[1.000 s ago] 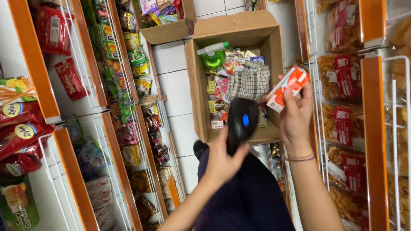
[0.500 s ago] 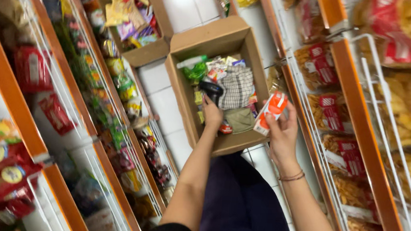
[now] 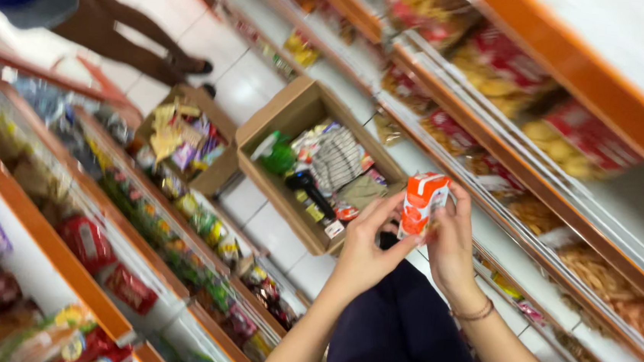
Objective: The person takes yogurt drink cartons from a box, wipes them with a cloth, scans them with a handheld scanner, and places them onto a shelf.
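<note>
Both of my hands hold a small orange and white packet (image 3: pixel 421 204) upright in front of me. My left hand (image 3: pixel 367 246) pinches its lower left side with the fingertips. My right hand (image 3: pixel 451 241) wraps the packet's right side from behind. Just beyond the hands a black handheld scanner (image 3: pixel 312 192) lies in an open cardboard box (image 3: pixel 285 113) on the white tiled floor, among mixed snack packets.
A second cardboard box (image 3: pixel 219 169) of colourful packets stands to the left. Orange-edged shelves (image 3: pixel 49 236) full of snacks run along both sides of the aisle. Another person's legs (image 3: pixel 130 43) stand at the far end, top left.
My left hand has set the scanner down in the box and come back to the packet, which both hands now hold. The view has tilted and swung right.
</note>
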